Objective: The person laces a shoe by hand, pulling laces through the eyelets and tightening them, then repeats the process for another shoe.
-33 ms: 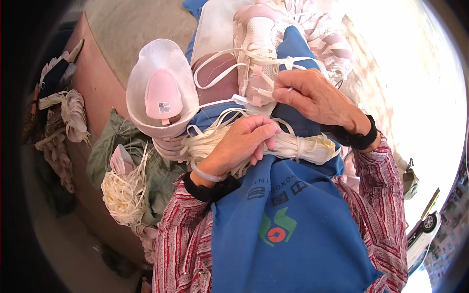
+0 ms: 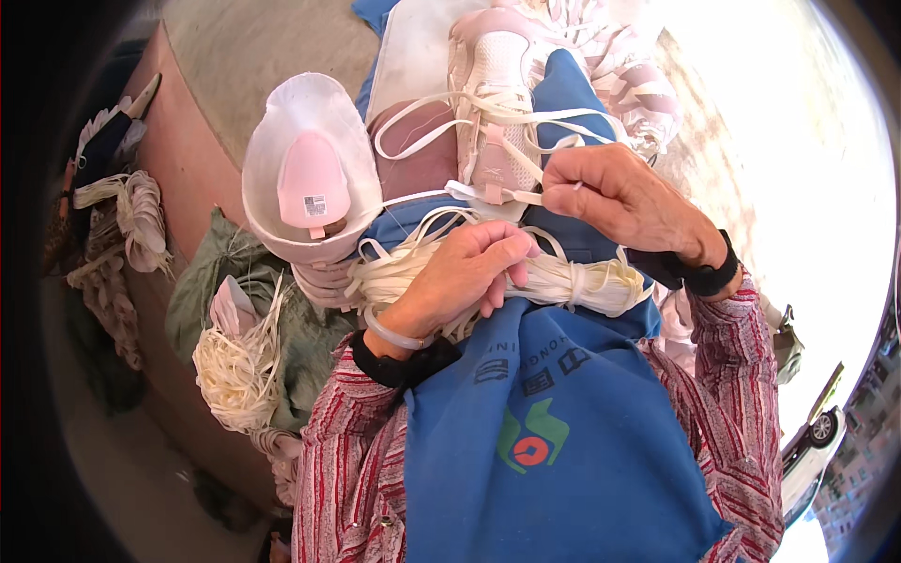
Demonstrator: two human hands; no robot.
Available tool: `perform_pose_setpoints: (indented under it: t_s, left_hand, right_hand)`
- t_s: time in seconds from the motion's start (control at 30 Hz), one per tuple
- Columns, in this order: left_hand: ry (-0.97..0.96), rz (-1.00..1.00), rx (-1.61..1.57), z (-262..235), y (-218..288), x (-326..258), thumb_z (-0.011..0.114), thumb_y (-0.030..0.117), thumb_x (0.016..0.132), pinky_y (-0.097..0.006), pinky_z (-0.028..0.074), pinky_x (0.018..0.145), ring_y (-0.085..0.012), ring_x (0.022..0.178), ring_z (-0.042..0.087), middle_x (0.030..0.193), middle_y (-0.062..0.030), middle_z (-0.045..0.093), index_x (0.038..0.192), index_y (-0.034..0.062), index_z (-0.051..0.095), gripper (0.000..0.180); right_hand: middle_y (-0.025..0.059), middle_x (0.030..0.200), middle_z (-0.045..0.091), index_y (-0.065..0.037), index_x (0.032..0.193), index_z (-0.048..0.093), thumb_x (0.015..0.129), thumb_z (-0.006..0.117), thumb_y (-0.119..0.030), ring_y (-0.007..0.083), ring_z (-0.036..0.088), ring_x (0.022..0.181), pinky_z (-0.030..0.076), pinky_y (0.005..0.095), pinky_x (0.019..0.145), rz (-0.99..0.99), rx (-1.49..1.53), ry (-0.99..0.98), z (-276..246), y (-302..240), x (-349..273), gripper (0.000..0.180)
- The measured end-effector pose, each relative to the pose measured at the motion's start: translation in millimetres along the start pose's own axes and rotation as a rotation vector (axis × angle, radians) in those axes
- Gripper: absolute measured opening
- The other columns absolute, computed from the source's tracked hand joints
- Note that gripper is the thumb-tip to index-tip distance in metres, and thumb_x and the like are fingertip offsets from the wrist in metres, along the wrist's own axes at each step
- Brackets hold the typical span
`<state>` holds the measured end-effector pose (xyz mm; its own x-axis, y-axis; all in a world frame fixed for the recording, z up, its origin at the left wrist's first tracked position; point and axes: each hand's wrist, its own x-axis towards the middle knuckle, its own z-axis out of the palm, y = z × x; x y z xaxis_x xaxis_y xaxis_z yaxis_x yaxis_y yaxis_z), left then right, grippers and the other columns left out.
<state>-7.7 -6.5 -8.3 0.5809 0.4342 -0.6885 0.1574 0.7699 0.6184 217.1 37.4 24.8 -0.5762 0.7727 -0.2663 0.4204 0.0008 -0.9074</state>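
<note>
A white and pink sneaker (image 2: 497, 113) lies upright on my lap over a blue apron (image 2: 544, 432), its white lace (image 2: 488, 192) partly threaded and looping loose. My right hand (image 2: 619, 202) pinches one end of that lace between thumb and forefinger, just right of the shoe's tongue. My left hand (image 2: 465, 277) curls over a thick bundle of white laces (image 2: 582, 281) that lies across my lap. A second sneaker (image 2: 310, 178) rests sole-up to the left, touching the bundle.
A green cloth (image 2: 211, 291) at my left carries another heap of white laces (image 2: 239, 361). Behind it runs a pink ledge (image 2: 188, 159) with knotted ropes (image 2: 131, 216) beyond. More pale shoes (image 2: 633, 80) are piled at the upper right.
</note>
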Motion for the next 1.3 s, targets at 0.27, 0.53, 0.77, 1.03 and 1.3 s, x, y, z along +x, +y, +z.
perform_pose_setpoints:
  t_s: [0.27,0.53,0.77,1.03,1.3]
  left_hand:
    - [-0.016,0.136,-0.405,8,30,23,0.035,0.045,0.103,-0.018,0.039,0.038,-0.0058,0.048,0.047,0.074,-0.0025,0.059,0.106,-0.0010,0.060,0.053]
    - [0.059,0.202,-0.278,22,28,39,0.047,0.031,0.102,-0.017,0.031,0.037,-0.0021,0.045,0.041,0.065,0.0023,0.051,0.107,-0.0006,0.062,0.036]
    - [-0.128,0.274,0.272,46,14,16,0.047,0.029,0.102,-0.021,0.037,0.048,-0.0044,0.051,0.046,0.059,0.0027,0.052,0.099,0.0047,0.068,0.033]
    - [-0.273,0.394,0.602,59,8,4,0.047,0.025,0.100,-0.029,0.045,0.055,-0.0140,0.054,0.054,0.058,-0.0041,0.057,0.095,0.0029,0.069,0.031]
    - [0.543,0.398,0.583,-13,41,20,0.058,0.024,0.096,-0.030,0.047,0.059,-0.0156,0.062,0.058,0.068,-0.0065,0.062,0.094,0.0001,0.065,0.025]
  right_hand:
    - [0.0043,0.060,0.051,0.000,0.074,0.064,0.089,0.068,-0.014,0.0194,0.052,0.047,0.033,0.0325,0.043,-0.456,0.599,-0.450,-50,-32,-96,0.020]
    - [0.0008,0.065,0.049,-0.002,0.074,0.065,0.087,0.069,-0.016,0.0114,0.041,0.053,0.033,0.0276,0.051,-0.273,0.143,0.212,-31,-14,-90,0.020]
    - [0.0063,0.085,0.057,-0.001,0.102,0.064,0.087,0.069,-0.020,0.0103,0.049,0.061,0.041,0.0253,0.055,0.234,0.123,0.493,4,8,-51,0.025]
    - [0.0185,0.078,0.061,0.000,0.097,0.062,0.086,0.066,-0.021,0.0363,0.060,0.064,0.048,0.0409,0.059,-0.062,-0.190,0.501,29,-4,3,0.024]
    - [0.0217,0.063,0.055,0.001,0.076,0.055,0.088,0.057,-0.015,0.0414,0.057,0.062,0.045,0.0453,0.057,-0.028,-0.137,0.441,47,5,15,0.020]
